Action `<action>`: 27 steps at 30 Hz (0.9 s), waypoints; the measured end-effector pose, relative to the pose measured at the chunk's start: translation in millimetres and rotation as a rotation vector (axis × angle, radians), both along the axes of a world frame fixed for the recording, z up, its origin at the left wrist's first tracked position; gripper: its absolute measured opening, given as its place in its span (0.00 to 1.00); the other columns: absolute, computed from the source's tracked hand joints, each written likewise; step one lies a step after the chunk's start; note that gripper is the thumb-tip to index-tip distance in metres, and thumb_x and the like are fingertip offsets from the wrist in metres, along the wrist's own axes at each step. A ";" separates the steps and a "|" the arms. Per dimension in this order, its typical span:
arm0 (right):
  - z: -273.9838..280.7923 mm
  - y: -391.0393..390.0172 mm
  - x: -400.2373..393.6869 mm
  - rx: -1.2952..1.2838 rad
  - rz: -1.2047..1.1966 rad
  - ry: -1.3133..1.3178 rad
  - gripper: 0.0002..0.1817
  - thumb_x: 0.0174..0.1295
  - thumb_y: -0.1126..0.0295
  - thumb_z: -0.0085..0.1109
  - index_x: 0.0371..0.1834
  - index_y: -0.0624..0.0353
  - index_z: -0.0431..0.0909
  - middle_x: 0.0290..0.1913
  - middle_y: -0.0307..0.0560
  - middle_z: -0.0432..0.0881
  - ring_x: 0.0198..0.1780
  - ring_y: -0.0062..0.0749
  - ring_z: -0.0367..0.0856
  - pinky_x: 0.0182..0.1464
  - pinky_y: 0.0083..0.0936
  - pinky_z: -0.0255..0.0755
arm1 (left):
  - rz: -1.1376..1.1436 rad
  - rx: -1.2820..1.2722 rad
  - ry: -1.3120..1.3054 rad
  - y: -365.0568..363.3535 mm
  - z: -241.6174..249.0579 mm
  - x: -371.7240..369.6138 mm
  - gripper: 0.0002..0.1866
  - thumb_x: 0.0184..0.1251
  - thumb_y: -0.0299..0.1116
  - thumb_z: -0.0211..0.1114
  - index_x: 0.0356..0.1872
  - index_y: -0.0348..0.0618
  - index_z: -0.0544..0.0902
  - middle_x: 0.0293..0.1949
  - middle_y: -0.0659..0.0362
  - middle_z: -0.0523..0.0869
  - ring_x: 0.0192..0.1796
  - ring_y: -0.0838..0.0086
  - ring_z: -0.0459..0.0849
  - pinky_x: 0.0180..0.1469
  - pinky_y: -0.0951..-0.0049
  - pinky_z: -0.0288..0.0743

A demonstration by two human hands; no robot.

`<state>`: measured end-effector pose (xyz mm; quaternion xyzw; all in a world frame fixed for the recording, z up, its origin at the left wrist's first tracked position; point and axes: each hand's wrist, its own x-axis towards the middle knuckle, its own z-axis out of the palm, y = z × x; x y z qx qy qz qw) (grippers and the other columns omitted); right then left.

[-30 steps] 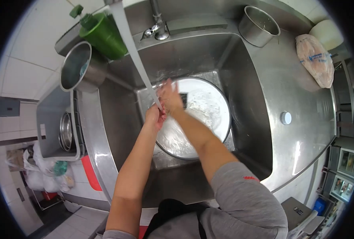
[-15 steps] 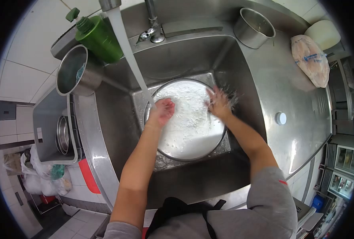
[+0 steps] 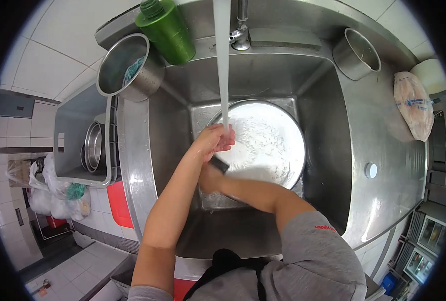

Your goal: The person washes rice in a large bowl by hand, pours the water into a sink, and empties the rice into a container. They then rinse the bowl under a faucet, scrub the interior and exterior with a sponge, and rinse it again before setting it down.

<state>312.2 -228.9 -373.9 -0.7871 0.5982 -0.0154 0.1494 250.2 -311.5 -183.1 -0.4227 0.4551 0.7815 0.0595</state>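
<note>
A wide steel bowl (image 3: pixel 297 150) full of cloudy, foamy water sits in the bottom of the steel sink (image 3: pixel 328 145). Water (image 3: pixel 223 65) falls from the tap (image 3: pixel 240 30) onto my left hand (image 3: pixel 215 140), which is cupped under the stream above the bowl's left side and holds nothing I can see. My right hand (image 3: pixel 210 176) reaches across beneath the left wrist to the bowl's near-left rim; its fingers are hidden. A small dark object (image 3: pixel 220 164) shows between the two hands; I cannot tell what it is.
A green bottle (image 3: pixel 168 27) and a steel pot (image 3: pixel 127 67) holding a cloth stand at the sink's back left. Another steel pot (image 3: pixel 356 52) stands back right. A plastic bag (image 3: pixel 413 105) lies on the right counter. A grey tub (image 3: pixel 72 120) at left holds steel bowls (image 3: pixel 95 145).
My right hand has swung from the bowl's right rim across to its near-left rim, under the left wrist. My left hand stays under the stream. The view has shifted to the left.
</note>
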 end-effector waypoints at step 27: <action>86.3 164.3 -112.1 0.088 -0.777 0.084 0.35 0.58 0.44 0.34 0.65 0.49 0.49 0.68 0.53 0.42 0.68 0.49 0.38 0.61 0.60 0.34 | 0.294 0.207 -0.043 30.4 -55.0 -19.3 0.07 0.59 0.32 0.52 0.30 0.40 0.74 0.24 0.59 0.76 0.26 0.74 0.77 0.26 0.79 0.72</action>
